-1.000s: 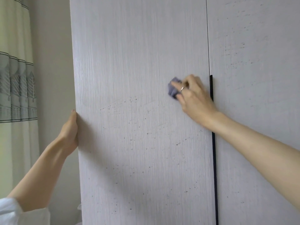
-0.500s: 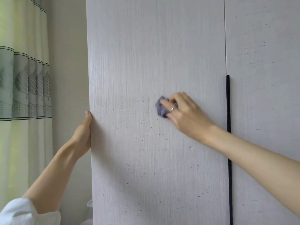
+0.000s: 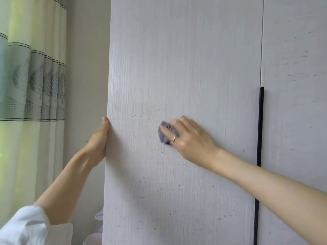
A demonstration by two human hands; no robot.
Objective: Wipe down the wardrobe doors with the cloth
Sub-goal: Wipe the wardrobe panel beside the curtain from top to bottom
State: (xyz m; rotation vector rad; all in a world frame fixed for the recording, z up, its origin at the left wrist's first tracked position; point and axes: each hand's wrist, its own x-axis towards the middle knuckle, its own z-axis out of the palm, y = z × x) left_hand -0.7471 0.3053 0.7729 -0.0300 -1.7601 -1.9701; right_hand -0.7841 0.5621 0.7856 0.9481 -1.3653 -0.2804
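A pale grey, wood-grained wardrobe door (image 3: 185, 59) fills the middle of the head view, speckled with small dark spots lower down. A bunched purple-grey cloth (image 3: 163, 134) is pressed flat against it by my right hand (image 3: 189, 140), which wears a ring. My left hand (image 3: 99, 140) grips the door's left edge, thumb on the front face. A second door (image 3: 297, 68) stands to the right, past a thin black vertical handle strip (image 3: 260, 128).
A green and cream leaf-patterned curtain (image 3: 31, 85) hangs at the left before a bright window. A beige wall (image 3: 86, 68) lies between curtain and wardrobe. Something white and pink shows low by the door's left edge (image 3: 98, 220).
My right hand has slid the cloth down and to the left across the door. The view has shifted left, and my left hand stays on the door's edge.
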